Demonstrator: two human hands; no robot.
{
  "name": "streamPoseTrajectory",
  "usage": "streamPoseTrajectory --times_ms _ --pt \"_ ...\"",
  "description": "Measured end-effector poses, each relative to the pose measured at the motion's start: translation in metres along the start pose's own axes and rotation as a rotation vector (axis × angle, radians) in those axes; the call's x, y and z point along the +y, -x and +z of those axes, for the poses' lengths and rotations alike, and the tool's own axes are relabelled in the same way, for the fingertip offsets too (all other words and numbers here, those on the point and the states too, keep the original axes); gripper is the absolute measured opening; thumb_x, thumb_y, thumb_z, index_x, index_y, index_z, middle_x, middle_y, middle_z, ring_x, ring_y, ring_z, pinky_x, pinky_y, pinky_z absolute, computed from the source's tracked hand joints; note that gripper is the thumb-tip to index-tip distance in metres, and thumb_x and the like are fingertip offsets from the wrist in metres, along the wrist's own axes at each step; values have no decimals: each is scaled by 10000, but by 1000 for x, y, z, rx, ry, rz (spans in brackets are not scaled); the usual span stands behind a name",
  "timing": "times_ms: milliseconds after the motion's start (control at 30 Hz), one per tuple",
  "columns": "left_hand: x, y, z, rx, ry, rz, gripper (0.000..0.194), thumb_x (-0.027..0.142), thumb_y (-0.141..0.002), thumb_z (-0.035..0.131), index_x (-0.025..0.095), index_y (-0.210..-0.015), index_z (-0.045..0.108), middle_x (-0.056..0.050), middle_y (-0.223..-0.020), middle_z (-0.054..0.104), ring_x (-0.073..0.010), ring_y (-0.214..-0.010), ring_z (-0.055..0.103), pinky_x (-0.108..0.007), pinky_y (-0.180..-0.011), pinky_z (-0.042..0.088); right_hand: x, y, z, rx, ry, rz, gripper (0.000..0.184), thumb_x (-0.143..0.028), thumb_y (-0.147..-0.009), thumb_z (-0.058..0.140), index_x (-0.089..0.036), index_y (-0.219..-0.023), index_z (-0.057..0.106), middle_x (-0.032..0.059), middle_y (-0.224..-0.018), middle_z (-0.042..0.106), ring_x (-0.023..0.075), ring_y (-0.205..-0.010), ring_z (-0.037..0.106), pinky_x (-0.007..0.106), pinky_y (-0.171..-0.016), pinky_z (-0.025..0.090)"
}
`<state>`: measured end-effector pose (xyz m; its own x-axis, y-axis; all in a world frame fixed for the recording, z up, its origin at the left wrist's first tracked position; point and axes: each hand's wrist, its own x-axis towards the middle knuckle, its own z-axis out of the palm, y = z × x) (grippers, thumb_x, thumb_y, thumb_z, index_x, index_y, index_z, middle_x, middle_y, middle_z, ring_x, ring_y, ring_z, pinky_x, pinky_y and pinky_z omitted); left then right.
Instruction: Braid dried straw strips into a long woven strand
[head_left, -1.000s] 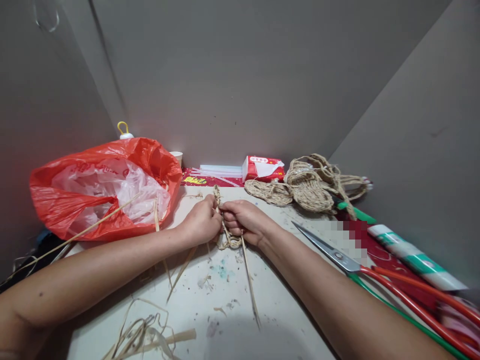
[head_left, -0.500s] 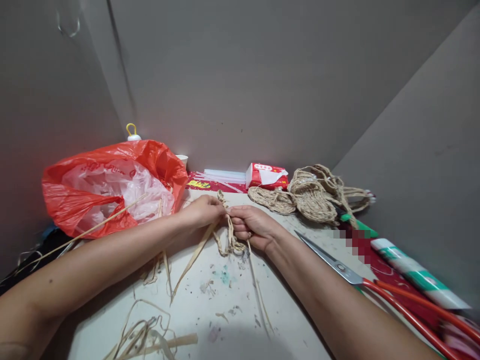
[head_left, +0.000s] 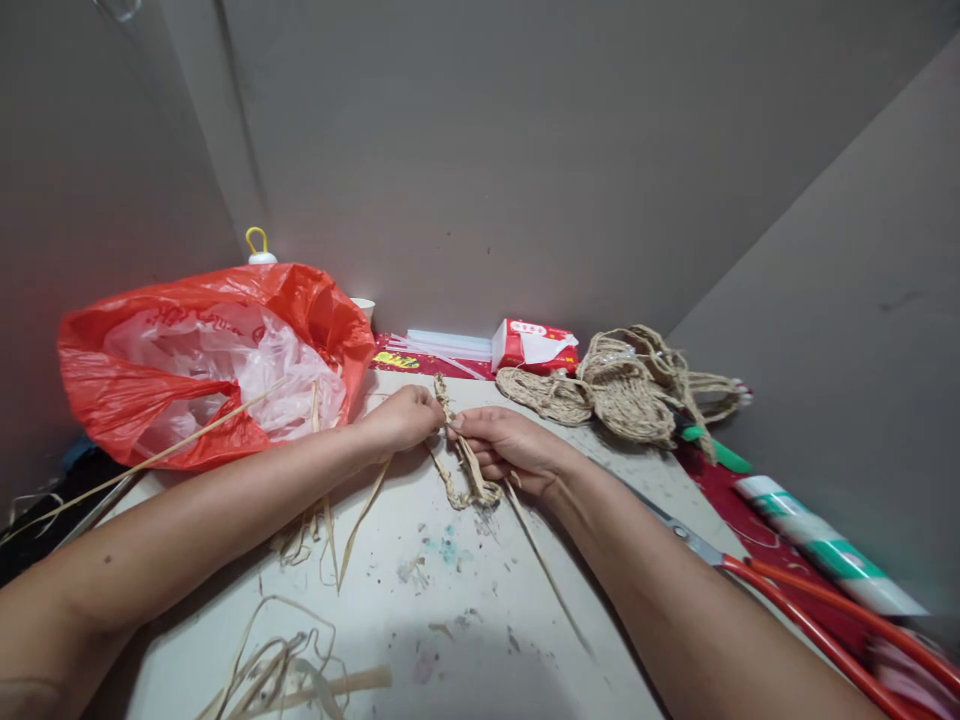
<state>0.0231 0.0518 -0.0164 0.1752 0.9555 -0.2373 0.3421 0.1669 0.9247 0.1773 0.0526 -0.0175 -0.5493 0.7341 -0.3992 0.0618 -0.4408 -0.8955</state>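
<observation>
My left hand [head_left: 401, 418] and my right hand [head_left: 504, 446] meet near the middle of the white table [head_left: 450, 600]. Both pinch a thin braided straw cord [head_left: 459, 450] that runs from the fingers down into a small loop on the table. Loose flat straw strips [head_left: 360, 520] trail from the braid toward me on both sides. The fingers of both hands are closed around the braid and strips.
A red plastic bag [head_left: 202, 350] with white plastic inside lies at the left. Woven straw sandals [head_left: 615, 385] and a red tissue pack [head_left: 532, 345] sit at the back. Scissors with red handles [head_left: 750, 580] and a green-white roll [head_left: 817, 545] lie at the right. Straw scraps [head_left: 285, 675] lie near me.
The hands have shifted slightly and worked the braid; the loose strip under my right hand has swung out to the right. The view has moved a little.
</observation>
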Motion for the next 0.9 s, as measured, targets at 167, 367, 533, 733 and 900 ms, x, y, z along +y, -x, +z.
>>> streamPoseTrajectory --times_ms 167,367,533,733,900 --pt "-3 -1 -3 58 -96 62 95 122 -648 541 167 -731 543 28 -569 546 -102 -532 490 -207 -509 338 -1 3 0 38 151 -30 211 -318 -699 635 -177 -652 486 -129 -413 254 29 -361 124 169 -348 80" --pt "1 -2 -8 -34 -143 31 111 143 -667 536 152 -557 537 23 -493 485 -87 -459 414 -216 -459 280 3 1 -2 107 390 -112 225 -348 -721 598 -191 -625 467 -102 -434 317 53 -375 209 195 -365 142" --pt "7 1 -10 -122 -76 -63 155 159 -683 513 164 -529 500 57 -413 345 -60 -344 237 -242 -384 144 3 1 -2 201 623 -197 192 -321 -751 565 -187 -633 494 -70 -491 389 79 -435 302 214 -419 218" --pt "10 3 -14 -242 30 -141 147 215 -710 539 145 -582 556 76 -416 274 -46 -345 170 -224 -365 87 -2 4 5 306 909 -303 175 -233 -788 510 -187 -620 511 -29 -564 484 120 -539 403 237 -509 290" --pt "6 1 -17 -357 164 -224 158 206 -722 552 141 -578 539 75 -428 278 -35 -351 159 -207 -365 61 2 4 7 394 1131 -370 216 -210 -809 500 -197 -594 481 -3 -567 506 137 -558 408 258 -534 261"
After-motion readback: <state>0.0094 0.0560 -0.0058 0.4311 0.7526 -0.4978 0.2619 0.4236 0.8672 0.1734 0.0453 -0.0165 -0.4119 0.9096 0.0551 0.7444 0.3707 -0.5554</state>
